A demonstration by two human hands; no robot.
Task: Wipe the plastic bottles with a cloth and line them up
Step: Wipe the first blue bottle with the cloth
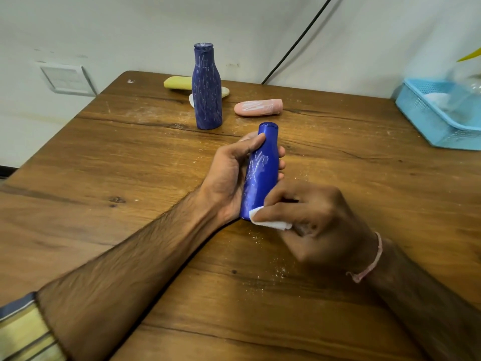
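My left hand (229, 173) grips a blue plastic bottle (260, 168) with white chalky streaks, tilted with its neck pointing away from me. My right hand (312, 220) pinches a small white cloth (270, 223) against the bottle's base. A second, streaked dark blue bottle (207, 89) stands upright farther back. A pink bottle (257, 108) lies on its side to the right of it. A yellow bottle (179, 83) lies behind the standing one, partly hidden by it.
The wooden table (130, 162) carries white dust specks near my hands. A light blue plastic basket (440, 118) sits at the right edge. A black cable (294, 45) runs down the wall behind, and a wall plate (65, 79) is at the left.
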